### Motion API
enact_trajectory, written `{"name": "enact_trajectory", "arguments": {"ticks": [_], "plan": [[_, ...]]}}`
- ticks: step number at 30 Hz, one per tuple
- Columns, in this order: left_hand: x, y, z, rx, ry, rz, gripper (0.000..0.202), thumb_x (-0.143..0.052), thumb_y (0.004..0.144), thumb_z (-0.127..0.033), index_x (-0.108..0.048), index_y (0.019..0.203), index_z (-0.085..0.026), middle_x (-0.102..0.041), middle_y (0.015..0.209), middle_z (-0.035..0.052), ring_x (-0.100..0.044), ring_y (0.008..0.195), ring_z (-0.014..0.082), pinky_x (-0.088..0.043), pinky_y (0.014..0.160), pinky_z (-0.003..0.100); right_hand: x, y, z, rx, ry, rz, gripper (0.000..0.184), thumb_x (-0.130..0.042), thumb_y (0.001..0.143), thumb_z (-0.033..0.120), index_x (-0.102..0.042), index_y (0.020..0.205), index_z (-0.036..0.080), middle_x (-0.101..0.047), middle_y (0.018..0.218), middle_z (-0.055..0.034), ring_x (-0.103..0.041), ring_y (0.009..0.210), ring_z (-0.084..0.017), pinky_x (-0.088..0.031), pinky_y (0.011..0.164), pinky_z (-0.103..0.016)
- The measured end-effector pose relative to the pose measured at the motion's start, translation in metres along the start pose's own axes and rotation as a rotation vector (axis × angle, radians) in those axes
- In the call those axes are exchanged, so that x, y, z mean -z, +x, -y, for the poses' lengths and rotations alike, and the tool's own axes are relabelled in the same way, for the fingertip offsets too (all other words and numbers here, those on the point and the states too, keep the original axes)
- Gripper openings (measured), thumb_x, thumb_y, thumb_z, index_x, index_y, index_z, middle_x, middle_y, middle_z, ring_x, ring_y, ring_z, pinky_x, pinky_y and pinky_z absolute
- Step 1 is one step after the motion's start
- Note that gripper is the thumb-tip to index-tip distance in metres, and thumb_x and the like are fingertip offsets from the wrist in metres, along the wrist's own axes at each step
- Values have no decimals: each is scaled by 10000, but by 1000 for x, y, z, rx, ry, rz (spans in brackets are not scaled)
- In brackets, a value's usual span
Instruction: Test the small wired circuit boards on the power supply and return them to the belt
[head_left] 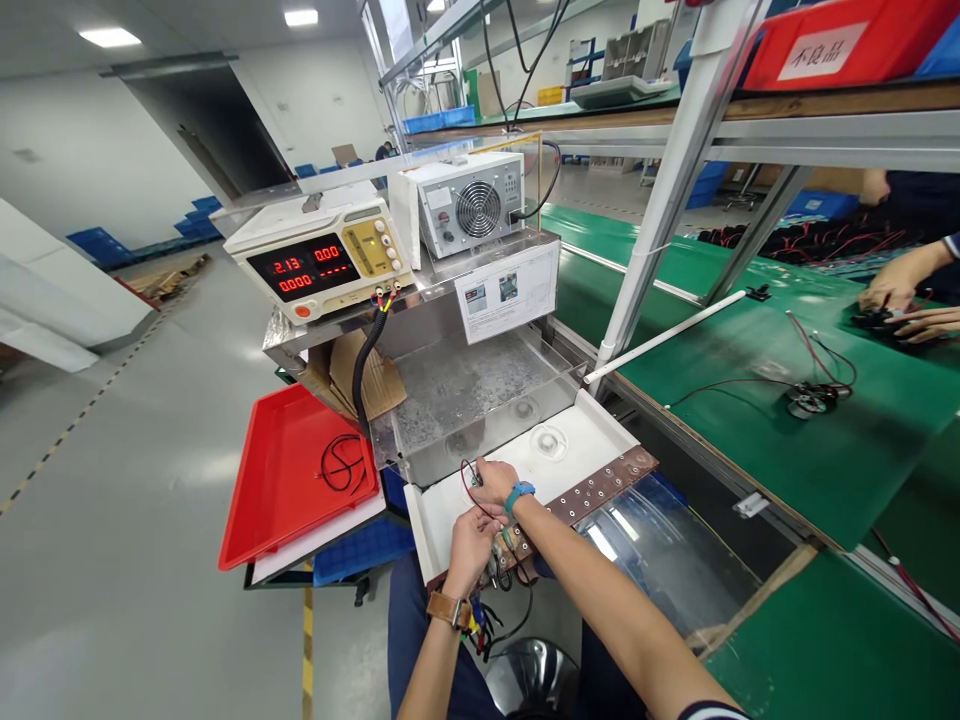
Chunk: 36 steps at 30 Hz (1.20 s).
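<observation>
My right hand [496, 484], with a blue band at the wrist, is closed round a small dark part [475, 478] that its fingers mostly hide. A thin red wire [464, 482] loops from that part toward my left hand [469, 545]. The left fingertips pinch the wire's end above a brown strip [619, 474] with rows of metal studs. Both hands are over a shallow white tray [604, 432], on which a round white fixture [549, 442] sits. Below the left hand hang several wires and clips [484, 622], partly covered by the hand.
A power supply [300, 270] with red digits stands on a metal shelf beside a grey fan-cooled unit [476, 207]. At left lies a red tray [281, 480] holding a black cable. Rightward, a wired motor [811, 400] rests on a green belt, near a co-worker's hands [904, 290].
</observation>
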<state>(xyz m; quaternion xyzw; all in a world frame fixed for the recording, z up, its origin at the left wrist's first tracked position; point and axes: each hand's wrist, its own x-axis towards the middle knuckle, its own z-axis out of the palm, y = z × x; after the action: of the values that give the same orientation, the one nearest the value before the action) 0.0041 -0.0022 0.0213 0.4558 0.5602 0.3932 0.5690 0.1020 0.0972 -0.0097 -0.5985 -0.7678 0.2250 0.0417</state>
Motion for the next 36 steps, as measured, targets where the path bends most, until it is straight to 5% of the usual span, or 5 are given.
{"name": "enact_trajectory", "arguments": {"ticks": [36], "plan": [[-3,-4,-5,24,-87,-31,162,-661,547,-226,-638,700,-179,-693,609,32,-654,659,205,-482,673,305,0,-5,9,3,13,-57,372,-568,735,321,-607,1077,179,-727,987,-123,-680,933,-281,-436,733,-310]]}}
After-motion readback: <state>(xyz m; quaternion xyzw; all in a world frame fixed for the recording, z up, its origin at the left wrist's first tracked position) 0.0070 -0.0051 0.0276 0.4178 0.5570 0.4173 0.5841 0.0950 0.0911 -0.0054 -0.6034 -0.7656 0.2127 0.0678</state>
